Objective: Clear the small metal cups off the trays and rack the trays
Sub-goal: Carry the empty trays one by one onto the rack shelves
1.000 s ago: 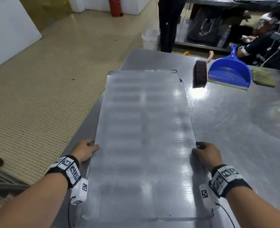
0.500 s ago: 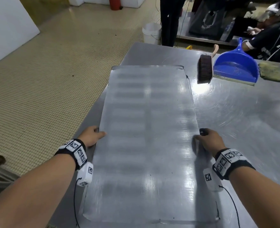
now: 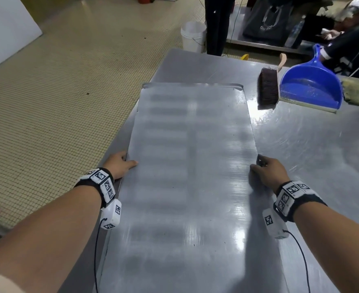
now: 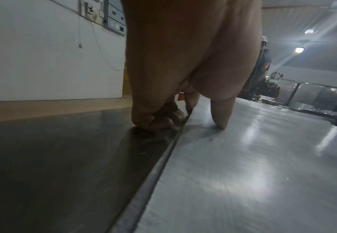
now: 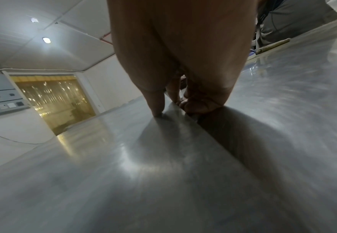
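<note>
A long flat metal tray [image 3: 187, 166] lies lengthwise on the steel table [image 3: 311, 155], with no cups on it. My left hand [image 3: 119, 163] grips its left long edge: the thumb lies on top of the tray [image 4: 243, 157] and the other fingers [image 4: 159, 119] are curled under the rim. My right hand [image 3: 265, 168] grips the right long edge the same way, thumb on top of the tray [image 5: 123, 157], fingers [image 5: 199, 104] curled under beside the rim. The tray's near end runs out of the head view's bottom edge.
A dark bristle brush [image 3: 267, 87] and a blue dustpan [image 3: 311, 87] lie on the table just right of the tray's far end, with a yellowish cloth [image 3: 358, 92] beyond. A white bucket [image 3: 193, 35] and a standing person [image 3: 216, 24] are past the table. Tiled floor lies left.
Both hands have kept their hold on the tray's long edges. The view has shifted so the tray and hands sit slightly higher and further right; the tray itself looks unmoved on the table.
</note>
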`<control>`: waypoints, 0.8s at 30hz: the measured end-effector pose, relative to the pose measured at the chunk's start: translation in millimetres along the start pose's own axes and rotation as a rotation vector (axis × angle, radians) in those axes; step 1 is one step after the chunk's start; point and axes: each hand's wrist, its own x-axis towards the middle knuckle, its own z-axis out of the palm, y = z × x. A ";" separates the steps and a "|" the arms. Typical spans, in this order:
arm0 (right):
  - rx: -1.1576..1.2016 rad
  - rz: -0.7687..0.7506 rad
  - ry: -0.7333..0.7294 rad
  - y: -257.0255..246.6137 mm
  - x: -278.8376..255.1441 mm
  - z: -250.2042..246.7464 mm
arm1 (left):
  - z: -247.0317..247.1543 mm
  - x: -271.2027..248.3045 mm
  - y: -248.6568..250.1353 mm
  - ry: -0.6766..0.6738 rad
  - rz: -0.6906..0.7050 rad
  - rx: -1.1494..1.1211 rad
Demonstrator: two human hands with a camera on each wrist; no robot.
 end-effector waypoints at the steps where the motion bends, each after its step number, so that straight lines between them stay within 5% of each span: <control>1: -0.009 0.000 0.006 1.3 0.2 -0.2 | 1.1 0.7 1.5 0.004 0.014 0.015; 11: -0.013 0.000 0.000 -0.4 -10.8 -2.1 | -2.4 -12.7 6.8 -0.035 0.066 0.039; 24: -0.111 -0.063 -0.003 40.2 -106.7 -4.9 | 22.5 -144.3 -57.1 0.136 -0.004 0.102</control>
